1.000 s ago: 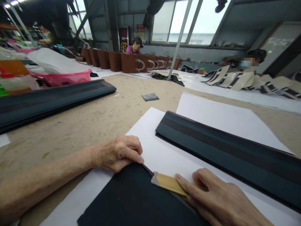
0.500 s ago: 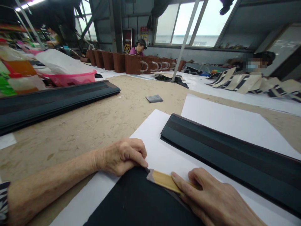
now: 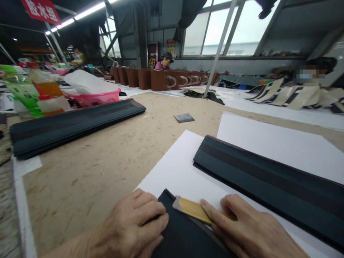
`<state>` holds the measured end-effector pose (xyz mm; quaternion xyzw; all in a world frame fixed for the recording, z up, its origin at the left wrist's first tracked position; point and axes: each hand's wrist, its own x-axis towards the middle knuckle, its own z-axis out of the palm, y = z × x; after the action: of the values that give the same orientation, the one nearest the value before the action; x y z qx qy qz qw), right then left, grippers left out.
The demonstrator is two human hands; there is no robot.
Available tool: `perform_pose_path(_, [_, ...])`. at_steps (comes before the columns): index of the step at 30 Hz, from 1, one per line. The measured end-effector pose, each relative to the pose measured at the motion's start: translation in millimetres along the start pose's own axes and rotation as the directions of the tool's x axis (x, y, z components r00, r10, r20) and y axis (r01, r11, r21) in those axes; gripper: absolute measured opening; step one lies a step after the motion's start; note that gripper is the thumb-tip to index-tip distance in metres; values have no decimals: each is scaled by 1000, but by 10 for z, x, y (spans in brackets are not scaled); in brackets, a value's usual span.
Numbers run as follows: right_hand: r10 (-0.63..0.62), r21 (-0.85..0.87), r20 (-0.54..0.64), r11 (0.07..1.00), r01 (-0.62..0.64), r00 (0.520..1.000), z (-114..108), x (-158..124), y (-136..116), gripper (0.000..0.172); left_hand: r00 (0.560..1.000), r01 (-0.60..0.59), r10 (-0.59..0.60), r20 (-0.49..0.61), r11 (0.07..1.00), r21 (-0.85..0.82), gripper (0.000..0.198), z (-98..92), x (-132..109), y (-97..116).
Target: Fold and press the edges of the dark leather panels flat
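A dark blue-black sheet (image 3: 185, 234) of fabric or leather lies at the front, on white paper. My left hand (image 3: 134, 224) is curled over its left edge, with the fingers bent and pressed together on it. In my right hand (image 3: 242, 224) is a flat yellow wooden scraper (image 3: 194, 209) with a grey tip. The tool rests along the sheet's upper edge, near the corner, where a narrow border strip shows. My right fingers hide its rear end.
A stack of dark folded strips (image 3: 258, 175) lies on the right, another (image 3: 80, 123) at the left. A small grey square (image 3: 184, 117) sits mid-table. Behind are bottles (image 3: 44, 89), a pink basin (image 3: 96, 97), brown bags (image 3: 158, 79), a slanted pole (image 3: 219, 50) and co-workers.
My left hand has moved from the sheet's top corner down to its left edge, uncovering the corner. My right hand keeps the scraper on the upper edge. The view has shifted left.
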<state>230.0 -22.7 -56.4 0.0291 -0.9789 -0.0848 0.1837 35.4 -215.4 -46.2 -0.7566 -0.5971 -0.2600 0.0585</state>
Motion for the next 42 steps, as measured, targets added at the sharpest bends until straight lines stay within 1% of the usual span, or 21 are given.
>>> perform_pose_path(1, [-2, -4, 2, 1000, 2, 1000, 6, 18, -5, 34, 1000, -8, 8, 9, 1000, 6, 29, 0, 0, -9])
perform_pose_path(4, [5, -11, 14, 1000, -4, 1000, 32, 54, -13, 36, 999, -45, 45, -9, 998, 44, 30, 20, -2, -40])
perform_pose_path(7, [12, -5, 19, 1000, -11, 1000, 66, 80, -8, 37, 996, -83, 84, -10, 993, 88, 26, 101, -7, -91])
perform_pose_path(8, [11, 0, 23, 1000, -11, 1000, 76, 90, -2, 38, 994, -104, 108, -33, 989, 103, 25, 136, -7, -112])
perform_pose_path(9, [7, 5, 32, 1000, -7, 999, 85, 103, 6, 39, 985, -137, 147, -88, 984, 116, 24, 168, -6, -133])
perform_pose_path(10, [-1, 10, 45, 1000, 1, 999, 91, 117, 15, 40, 969, -174, 193, -152, 976, 131, 24, 191, -3, -150])
perform_pose_path(12, [-8, 7, 70, 1000, 7, 998, 98, 145, 37, 43, 945, -215, 244, -219, 965, 150, 25, 200, 6, -168])
perform_pose_path(14, [-18, 9, 80, 1000, 17, 997, 98, 169, 57, 45, 973, -179, 198, -119, 972, 152, 23, 171, 18, -166])
perform_pose_path(15, [-21, 11, 80, 1000, 20, 997, 96, 178, 65, 45, 986, -149, 157, -47, 978, 146, 22, 157, 23, -165])
perform_pose_path(16, [-26, 15, 79, 1000, 24, 997, 93, 185, 71, 45, 991, -131, 132, -2, 982, 139, 21, 153, 24, -167])
perform_pose_path(17, [-28, 19, 76, 999, 27, 997, 90, 190, 75, 45, 990, -136, 140, -17, 982, 130, 20, 163, 22, -174])
perform_pose_path(19, [-31, 29, 66, 999, 29, 997, 88, 197, 81, 44, 974, -168, 185, -128, 977, 129, 20, 225, 6, -205])
perform_pose_path(20, [-29, 42, 65, 999, 27, 997, 89, 200, 82, 42, 959, -184, 209, -194, 973, 139, 20, 267, -7, -225])
perform_pose_path(22, [-16, 83, 57, 997, 12, 998, 93, 206, 84, 38, 935, -181, 228, -272, 965, 188, 20, 344, -31, -261])
perform_pose_path(24, [4, 131, 47, 991, -11, 999, 94, 214, 85, 32, 942, -134, 200, -270, 961, 244, 21, 380, -45, -278])
perform_pose_path(27, [33, 184, 30, 982, -38, 999, 84, 235, 89, 31, 945, -84, 176, -276, 945, 317, 26, 368, -43, -265])
perform_pose_path(30, [35, 203, 55, 978, -45, 998, 62, 267, 106, 30, 938, -75, 189, -290, 929, 362, 29, 347, -30, -239])
perform_pose_path(33, [0, 177, 73, 984, -13, 997, 47, 299, 135, 26, 932, -70, 193, -306, 925, 372, 27, 357, -20, -234])
perform_pose_path(34, [-20, 166, 75, 986, 7, 997, 47, 305, 144, 28, 930, -69, 195, -312, 926, 371, 26, 365, -19, -238])
perform_pose_path(38, [-75, 126, 98, 990, 62, 992, 78, 308, 159, 43, 926, -66, 191, -325, 931, 360, 24, 395, -19, -261])
perform_pose_path(42, [-45, 131, 125, 991, 28, 991, 125, 327, 133, 49, 943, -53, 148, -297, 951, 305, 22, 368, -21, -244])
